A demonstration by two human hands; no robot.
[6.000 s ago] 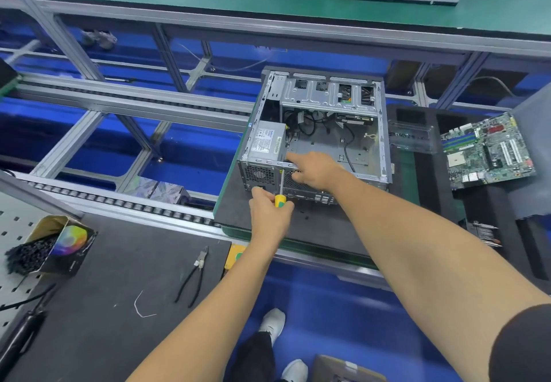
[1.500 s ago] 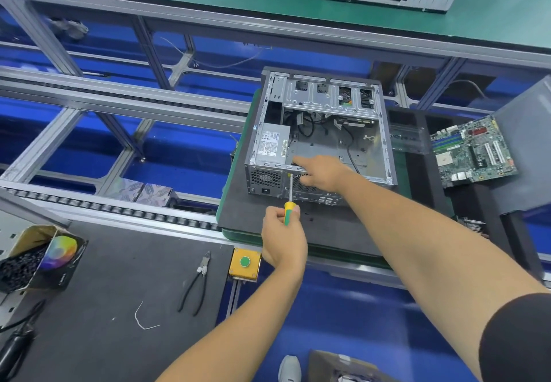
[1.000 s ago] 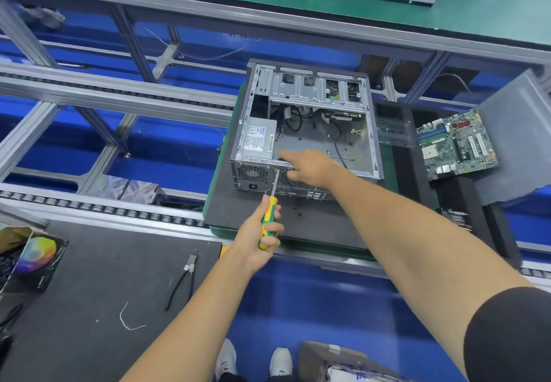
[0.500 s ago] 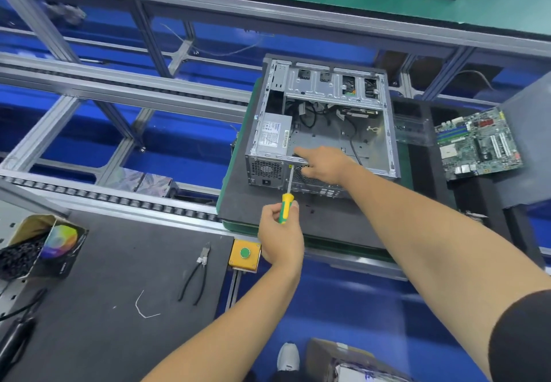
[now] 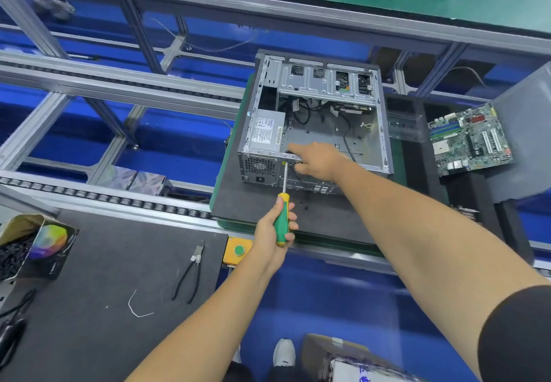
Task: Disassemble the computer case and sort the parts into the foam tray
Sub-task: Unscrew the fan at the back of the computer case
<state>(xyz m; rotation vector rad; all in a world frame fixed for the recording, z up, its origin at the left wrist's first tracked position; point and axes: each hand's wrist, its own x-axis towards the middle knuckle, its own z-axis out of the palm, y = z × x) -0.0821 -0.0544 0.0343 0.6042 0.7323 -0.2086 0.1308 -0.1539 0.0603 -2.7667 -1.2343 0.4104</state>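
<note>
Head view: open-sided grey computer case (image 5: 313,119), cables inside.

The right hand (image 5: 320,162) hides its fingertips behind the computer case (image 5: 316,119) rear rim.

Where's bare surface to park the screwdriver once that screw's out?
Bare dark mat between the pliers and the box of black bits, apart from a wire scrap. Also the pad strip before the computer case. Right foam tray is crowded around the motherboard.
</note>
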